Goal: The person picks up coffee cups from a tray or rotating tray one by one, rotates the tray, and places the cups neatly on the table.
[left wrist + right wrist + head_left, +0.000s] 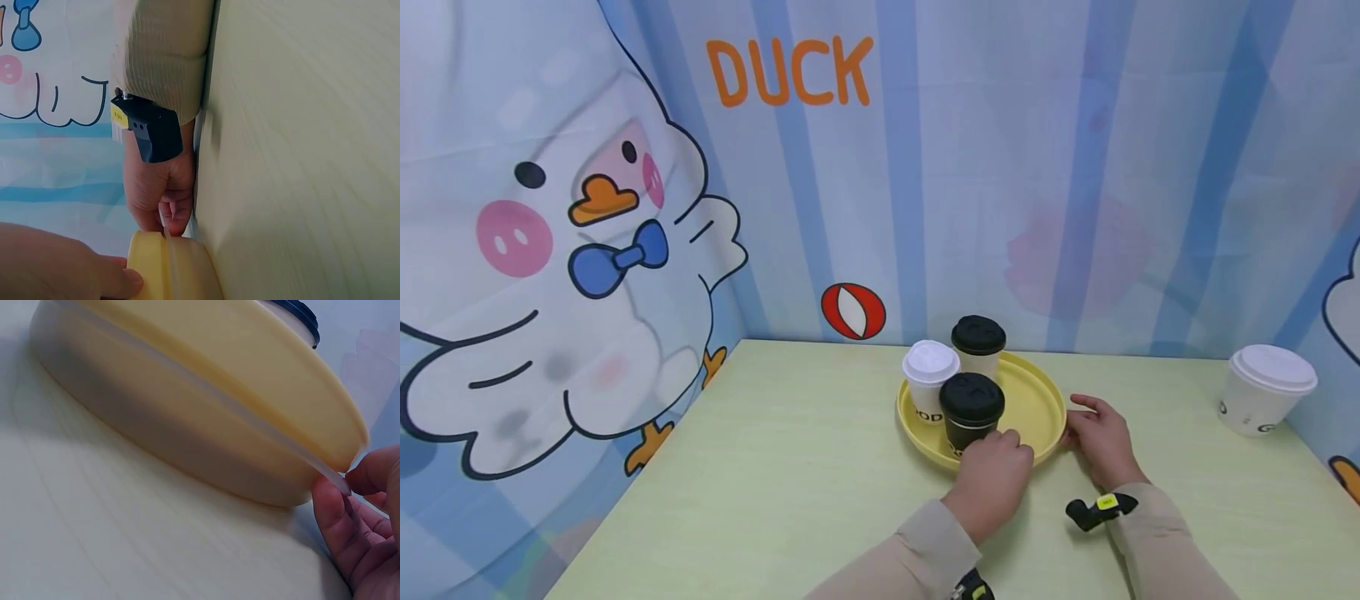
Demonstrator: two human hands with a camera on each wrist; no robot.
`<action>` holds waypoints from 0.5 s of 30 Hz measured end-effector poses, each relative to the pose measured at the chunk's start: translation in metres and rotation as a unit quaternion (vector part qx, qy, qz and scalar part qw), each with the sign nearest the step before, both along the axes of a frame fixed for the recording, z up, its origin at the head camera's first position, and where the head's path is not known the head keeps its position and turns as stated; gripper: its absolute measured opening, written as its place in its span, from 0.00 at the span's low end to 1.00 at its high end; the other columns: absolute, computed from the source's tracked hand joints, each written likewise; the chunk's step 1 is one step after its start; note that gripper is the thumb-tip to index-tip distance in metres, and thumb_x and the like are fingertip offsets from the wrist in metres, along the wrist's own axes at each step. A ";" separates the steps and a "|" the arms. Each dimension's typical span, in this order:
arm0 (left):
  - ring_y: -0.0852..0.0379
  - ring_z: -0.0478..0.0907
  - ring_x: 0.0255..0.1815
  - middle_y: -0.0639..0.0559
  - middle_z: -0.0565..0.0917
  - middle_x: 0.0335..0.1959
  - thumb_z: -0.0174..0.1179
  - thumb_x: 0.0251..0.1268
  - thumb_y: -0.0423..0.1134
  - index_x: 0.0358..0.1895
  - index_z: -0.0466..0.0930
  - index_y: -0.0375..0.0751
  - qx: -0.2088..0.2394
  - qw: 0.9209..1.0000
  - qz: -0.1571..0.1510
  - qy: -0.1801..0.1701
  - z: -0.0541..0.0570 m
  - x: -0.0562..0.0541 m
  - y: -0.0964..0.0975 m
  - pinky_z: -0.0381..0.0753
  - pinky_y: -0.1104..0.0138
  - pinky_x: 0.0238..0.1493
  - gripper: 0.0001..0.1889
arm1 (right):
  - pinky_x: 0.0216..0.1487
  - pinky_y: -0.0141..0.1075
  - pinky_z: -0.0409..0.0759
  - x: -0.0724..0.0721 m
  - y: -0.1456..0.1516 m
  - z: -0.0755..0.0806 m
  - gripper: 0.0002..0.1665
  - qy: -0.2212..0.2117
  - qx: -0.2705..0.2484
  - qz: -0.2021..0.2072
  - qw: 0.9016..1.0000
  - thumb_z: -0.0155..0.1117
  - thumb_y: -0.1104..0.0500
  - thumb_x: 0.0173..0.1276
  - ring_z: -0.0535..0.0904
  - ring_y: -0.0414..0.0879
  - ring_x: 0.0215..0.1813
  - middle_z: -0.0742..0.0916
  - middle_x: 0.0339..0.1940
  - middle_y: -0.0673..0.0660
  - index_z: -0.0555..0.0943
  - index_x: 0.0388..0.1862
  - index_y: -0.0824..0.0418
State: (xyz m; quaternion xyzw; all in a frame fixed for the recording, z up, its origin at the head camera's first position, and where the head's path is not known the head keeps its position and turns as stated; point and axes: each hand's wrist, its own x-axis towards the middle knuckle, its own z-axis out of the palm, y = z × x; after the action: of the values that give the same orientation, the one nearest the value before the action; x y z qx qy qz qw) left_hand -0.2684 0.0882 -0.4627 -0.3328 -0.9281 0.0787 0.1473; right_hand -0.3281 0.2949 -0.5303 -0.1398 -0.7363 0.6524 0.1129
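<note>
A round yellow tray (1028, 398) rests on the table over a translucent base (187, 456). My left hand (996, 479) grips the tray's front rim, its thumb against the yellow side in the left wrist view. My right hand (1103, 442) is at the tray's right edge, pinching a thin translucent tab (340, 482) of the base between thumb and finger. On the tray stand a black cup with a black lid (972, 408), a white cup with a white lid (929, 379) and a white cup with a black lid (978, 346). My left hand partly hides the black cup's lower part.
Another white lidded cup (1264, 392) stands on the pale green table (760, 467) at the far right. A fabric backdrop (970, 167) with a cartoon duck rises behind and beside the table.
</note>
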 end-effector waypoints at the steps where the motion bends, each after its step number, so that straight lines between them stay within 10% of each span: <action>1: 0.61 0.77 0.36 0.59 0.79 0.35 0.64 0.68 0.40 0.42 0.88 0.59 0.001 1.000 -0.005 0.002 0.000 -0.001 -0.002 0.78 0.69 0.30 0.06 | 0.32 0.31 0.84 0.000 0.000 0.000 0.31 0.002 -0.001 0.001 1.000 0.57 0.63 0.73 0.81 0.39 0.27 0.85 0.34 0.49 0.66 0.73 0.70; 15: 0.61 0.77 0.35 0.60 0.79 0.35 0.64 0.68 0.41 0.41 0.87 0.58 -0.002 0.999 -0.045 0.011 -0.005 -0.009 -0.024 0.78 0.69 0.29 0.05 | 0.33 0.31 0.84 0.001 0.000 0.002 0.32 -0.008 0.000 0.007 1.000 0.56 0.62 0.74 0.81 0.38 0.29 0.85 0.37 0.49 0.64 0.74 0.70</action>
State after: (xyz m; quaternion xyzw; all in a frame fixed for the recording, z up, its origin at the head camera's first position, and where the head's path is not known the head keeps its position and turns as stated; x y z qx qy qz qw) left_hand -0.2776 0.0641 -0.4672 -0.3735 -0.9105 0.0778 0.1598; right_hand -0.3274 0.2948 -0.5285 -0.1401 -0.7378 0.6523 0.1027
